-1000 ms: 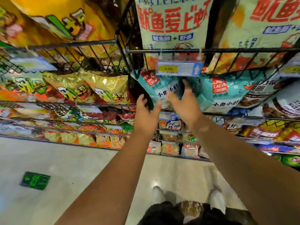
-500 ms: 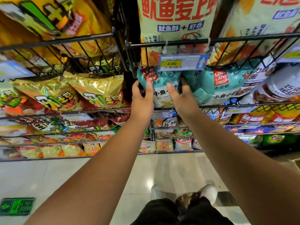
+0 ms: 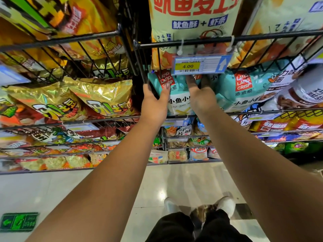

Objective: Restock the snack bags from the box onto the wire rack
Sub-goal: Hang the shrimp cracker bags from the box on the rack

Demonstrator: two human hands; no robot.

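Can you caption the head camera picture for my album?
Left hand grips and right hand presses a teal Lang Lang Crisp bag on the wire rack.

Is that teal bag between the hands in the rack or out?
In: the teal bag sits on the wire shelf, its top tucked under the price tag.
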